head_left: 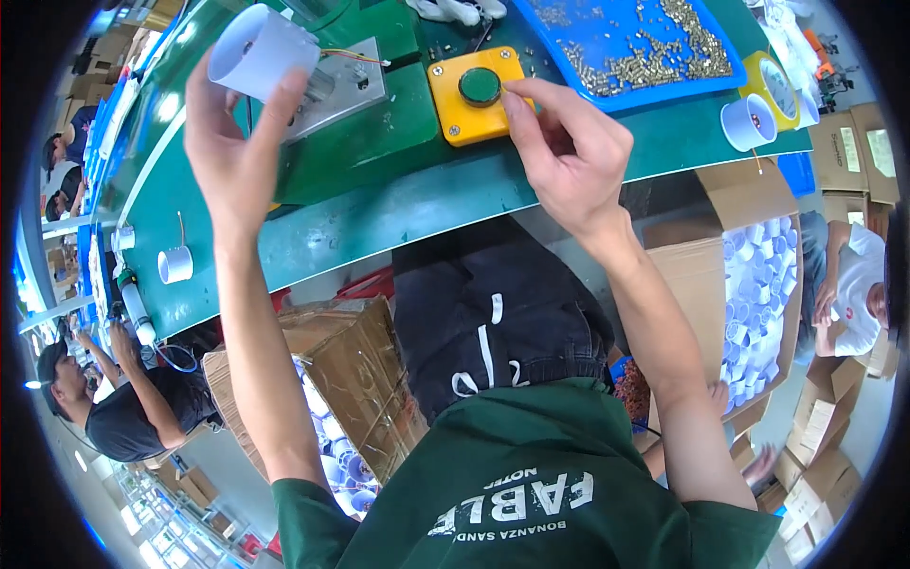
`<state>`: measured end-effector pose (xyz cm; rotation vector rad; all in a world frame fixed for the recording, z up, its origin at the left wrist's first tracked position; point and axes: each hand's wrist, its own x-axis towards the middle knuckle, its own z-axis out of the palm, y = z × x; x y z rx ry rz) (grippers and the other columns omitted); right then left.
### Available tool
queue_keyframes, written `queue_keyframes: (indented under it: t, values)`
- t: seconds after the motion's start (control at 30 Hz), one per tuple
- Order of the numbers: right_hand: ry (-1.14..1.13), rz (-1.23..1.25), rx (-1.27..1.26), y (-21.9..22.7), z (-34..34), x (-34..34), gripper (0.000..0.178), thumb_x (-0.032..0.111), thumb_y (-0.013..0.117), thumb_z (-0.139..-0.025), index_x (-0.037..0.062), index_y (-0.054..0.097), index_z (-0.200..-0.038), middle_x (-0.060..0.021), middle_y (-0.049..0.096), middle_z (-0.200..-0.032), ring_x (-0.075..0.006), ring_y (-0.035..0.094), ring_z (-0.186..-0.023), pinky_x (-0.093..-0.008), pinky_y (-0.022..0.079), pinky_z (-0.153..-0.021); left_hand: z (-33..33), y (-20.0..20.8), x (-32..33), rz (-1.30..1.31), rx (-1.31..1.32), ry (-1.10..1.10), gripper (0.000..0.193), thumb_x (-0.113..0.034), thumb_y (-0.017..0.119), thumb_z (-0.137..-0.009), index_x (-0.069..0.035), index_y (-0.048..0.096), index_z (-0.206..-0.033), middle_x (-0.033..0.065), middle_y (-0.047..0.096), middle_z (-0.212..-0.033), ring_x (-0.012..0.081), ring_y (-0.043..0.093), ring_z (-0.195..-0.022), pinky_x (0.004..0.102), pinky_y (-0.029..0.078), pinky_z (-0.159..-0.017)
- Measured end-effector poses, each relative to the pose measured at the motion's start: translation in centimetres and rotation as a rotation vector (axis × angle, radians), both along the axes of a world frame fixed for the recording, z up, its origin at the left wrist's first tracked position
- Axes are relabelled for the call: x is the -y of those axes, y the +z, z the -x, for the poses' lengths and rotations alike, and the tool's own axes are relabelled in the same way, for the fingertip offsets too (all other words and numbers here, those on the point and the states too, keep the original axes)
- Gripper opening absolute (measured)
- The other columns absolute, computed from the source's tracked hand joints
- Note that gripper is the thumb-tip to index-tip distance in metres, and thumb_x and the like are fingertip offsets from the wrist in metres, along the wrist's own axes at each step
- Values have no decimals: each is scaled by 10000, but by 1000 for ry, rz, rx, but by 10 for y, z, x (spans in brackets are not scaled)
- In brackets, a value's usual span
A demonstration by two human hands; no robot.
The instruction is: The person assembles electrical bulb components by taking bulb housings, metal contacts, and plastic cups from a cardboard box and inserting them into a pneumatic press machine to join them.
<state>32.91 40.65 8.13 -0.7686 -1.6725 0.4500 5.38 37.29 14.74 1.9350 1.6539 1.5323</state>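
My left hand (232,156) grips a white plastic cup-shaped part (261,55), tilted so that its open end faces left. Thin wires (353,57) stick out to the right of the cup. The cup is held over a metal plate (346,90) on a green machine base. My right hand (573,152) is closed in a pinch, thumb and index fingertips close together at the right edge of a yellow box (444,104) with a round green button (480,87). Whatever the pinch holds, if anything, is too small to make out.
A blue tray (607,100) of small brass pieces lies beyond my right hand. More white cups (175,265) stand on the green table (417,213). Yellow tape (773,90) is at the right. Cardboard boxes (360,351) of cups flank me. Co-workers (142,408) sit nearby.
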Motion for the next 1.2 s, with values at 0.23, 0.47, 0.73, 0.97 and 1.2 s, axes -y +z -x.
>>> queue_keyframes:
  t: [0.23, 0.47, 0.73, 0.97, 1.2]
  values:
    - [-3, -97, 141, 0, -1, 0, 243, 22, 779, -749, 30, 745, -989, -45, 480, -632, -130, 449, -535, -268, 339, -454, 9, -38, 80, -87, -674, 459, 488, -107, 766, -818, -47, 573, -1262, 140, 606, -1202, 308, 559, -1140, 408, 420, -990]
    - [-31, -133, 245, 4, 0, -2, 257, 58, 797, -738, 29, 743, -988, -36, 420, -620, -132, 394, -516, -285, 313, -448, 22, -49, 100, -17, -848, 494, 487, -112, 769, -796, -64, 594, -1248, 74, 641, -1233, 277, 555, -1161, 392, 343, -1012]
    - [17, -119, 190, 3, -2, -5, 229, 79, 785, -772, 34, 743, -993, -33, 432, -625, -134, 401, -533, -283, 313, -456, 34, -66, 102, -37, -695, 474, 506, -81, 766, -810, -59, 535, -1259, 69, 619, -1273, 292, 509, -1132, 389, 357, -1007]
    - [-260, 75, 479, 33, -60, -62, 111, 122, 723, -809, 29, 733, -869, -129, 648, -786, -281, 646, -723, -381, 511, -658, 24, -59, 100, -93, -714, 470, 560, -79, 740, -830, -44, 466, -1317, 138, 547, -1352, 320, 473, -1242, 402, 330, -1054]
    - [-190, 260, 863, 34, -72, -102, 153, 143, 718, -804, 11, 706, -880, -188, 681, -897, -364, 658, -853, -458, 525, -756, 28, -64, 101, -68, -679, 437, 548, -72, 737, -822, -62, 473, -1302, 144, 540, -1361, 329, 492, -1241, 422, 343, -1044]
